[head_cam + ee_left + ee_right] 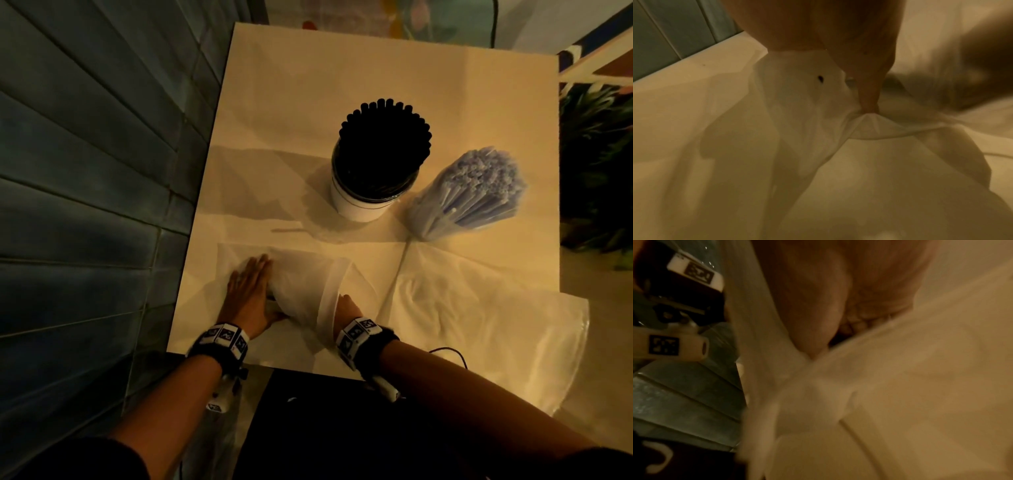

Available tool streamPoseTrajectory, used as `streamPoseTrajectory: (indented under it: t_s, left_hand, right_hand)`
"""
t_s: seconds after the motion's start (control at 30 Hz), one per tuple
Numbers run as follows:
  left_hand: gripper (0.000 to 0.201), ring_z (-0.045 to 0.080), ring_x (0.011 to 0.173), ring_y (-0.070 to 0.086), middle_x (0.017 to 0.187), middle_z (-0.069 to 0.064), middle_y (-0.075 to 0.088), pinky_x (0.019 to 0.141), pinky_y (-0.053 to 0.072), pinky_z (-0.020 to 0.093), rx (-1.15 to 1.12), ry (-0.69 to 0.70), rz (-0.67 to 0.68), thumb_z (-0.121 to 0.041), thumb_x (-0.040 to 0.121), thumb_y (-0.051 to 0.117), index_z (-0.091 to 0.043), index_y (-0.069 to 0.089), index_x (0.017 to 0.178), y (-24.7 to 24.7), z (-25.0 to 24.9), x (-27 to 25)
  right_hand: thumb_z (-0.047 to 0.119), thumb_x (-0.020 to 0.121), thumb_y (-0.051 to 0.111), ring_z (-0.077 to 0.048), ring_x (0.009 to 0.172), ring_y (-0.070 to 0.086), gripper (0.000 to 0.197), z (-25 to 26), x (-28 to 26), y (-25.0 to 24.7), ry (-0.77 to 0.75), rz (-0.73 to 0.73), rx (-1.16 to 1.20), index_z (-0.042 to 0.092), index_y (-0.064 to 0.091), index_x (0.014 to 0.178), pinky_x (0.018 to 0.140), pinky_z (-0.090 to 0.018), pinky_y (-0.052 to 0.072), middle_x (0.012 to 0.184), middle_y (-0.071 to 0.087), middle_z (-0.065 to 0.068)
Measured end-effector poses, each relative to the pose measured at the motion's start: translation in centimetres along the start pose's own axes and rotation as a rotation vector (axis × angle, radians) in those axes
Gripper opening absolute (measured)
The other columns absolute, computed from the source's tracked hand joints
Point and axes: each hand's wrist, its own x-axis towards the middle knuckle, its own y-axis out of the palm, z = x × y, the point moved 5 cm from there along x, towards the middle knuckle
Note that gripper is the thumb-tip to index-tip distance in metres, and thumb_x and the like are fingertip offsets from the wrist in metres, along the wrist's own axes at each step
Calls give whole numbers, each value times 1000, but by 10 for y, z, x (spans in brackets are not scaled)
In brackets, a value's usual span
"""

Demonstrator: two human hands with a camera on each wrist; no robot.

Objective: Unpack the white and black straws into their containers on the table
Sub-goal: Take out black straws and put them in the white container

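Black straws (385, 144) stand packed in a white container (359, 205) at mid-table. To its right a sealed clear pack of white straws (469, 192) leans upright. An empty clear plastic bag (301, 291) lies crumpled at the front edge. My left hand (248, 287) rests flat on the bag's left end with straight fingers; the left wrist view shows the thumb (869, 97) pressing into a fold of the bag (818, 129). My right hand (347, 308) is mostly hidden behind a raised flap of it. In the blurred right wrist view its curled fingers (869, 316) pinch the bag (818, 378).
The white table (291, 85) has bare room at the back and left. A second flat plastic bag (479, 325) hangs over the front right edge. A thin strip (287, 229) lies by the container. A blue tiled wall (85, 171) runs on the left, and plants (596, 154) stand on the right.
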Motion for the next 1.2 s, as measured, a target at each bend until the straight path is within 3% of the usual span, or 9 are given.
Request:
streamPoseTrajectory:
  t_s: [0.07, 0.13, 0.27, 0.43, 0.57, 0.7, 0.97, 1.1, 1.2]
  left_hand:
    - [120, 15, 154, -7, 167, -7, -7, 124, -1, 45, 17, 2, 6, -70, 74, 70, -25, -3, 159, 0, 2, 1]
    - [120, 14, 153, -7, 167, -8, -8, 124, 0, 46, 42, 6, -12, -68, 74, 71, -26, -3, 159, -1, 2, 2]
    - [122, 12, 153, -8, 166, -10, -10, 124, 1, 47, 27, 20, -28, -65, 73, 74, -26, -4, 159, -1, 2, 1]
    - [126, 13, 153, -6, 166, -10, -9, 124, 2, 47, 25, 14, -27, -66, 69, 77, -27, -4, 159, -3, 4, 3]
    - [128, 13, 153, -8, 165, -12, -12, 124, 2, 46, 42, 19, -22, -63, 69, 79, -27, -5, 158, -4, 2, 4]
    - [128, 9, 150, -12, 160, -16, -18, 124, 0, 47, 18, 46, -18, -60, 70, 80, -28, -7, 157, -3, 3, 5]
    - [124, 16, 154, -8, 166, -7, -11, 124, 4, 49, 53, 51, -9, -63, 73, 76, -25, -5, 159, -4, 2, 6]
    - [129, 17, 153, -8, 166, -8, -11, 124, 5, 51, 34, 16, 1, -67, 68, 78, -26, -4, 159, -6, 6, 6]
    - [138, 15, 153, -10, 166, -9, -13, 124, 2, 49, 23, -31, 7, -71, 60, 80, -26, -5, 159, -10, 14, 5]
  right_hand:
    - [31, 82, 74, -9, 87, 54, 53, 6, -10, -3, -88, 28, 47, 14, 58, 130, 82, -28, 53, 121, 64, -7]
    - [44, 76, 77, -12, 87, 62, 55, 12, -21, -8, -155, 54, 33, 21, 62, 124, 72, -24, 47, 110, 65, -3]
    - [36, 91, 66, -31, 111, 61, 41, 14, -40, -26, -175, 85, -43, 9, 63, 122, 87, -33, 46, 120, 64, -13]
    - [29, 87, 71, -30, 110, 60, 44, 6, -47, -29, -157, 105, 14, 9, 62, 125, 94, -35, 47, 120, 62, -12]
    - [27, 88, 66, -28, 99, 65, 25, 5, -47, -30, -153, 179, 48, 10, 70, 106, 78, -27, 49, 101, 67, -8]
    - [30, 94, 62, -31, 117, 57, 43, 4, -54, -34, -199, 141, -7, 6, 58, 129, 94, -31, 42, 126, 60, -13]
    - [32, 95, 60, -32, 114, 60, 40, -9, -60, -41, -211, 159, -119, 8, 57, 127, 88, -33, 45, 122, 62, -13]
    - [28, 102, 43, -34, 99, 63, 31, -27, -78, -58, -285, 135, -247, 11, 48, 126, 80, -39, 49, 110, 62, -13]
    - [42, 104, 35, -28, 86, 59, 31, -58, -91, -67, -234, 109, -178, 18, 46, 122, 76, -41, 49, 94, 55, -4]
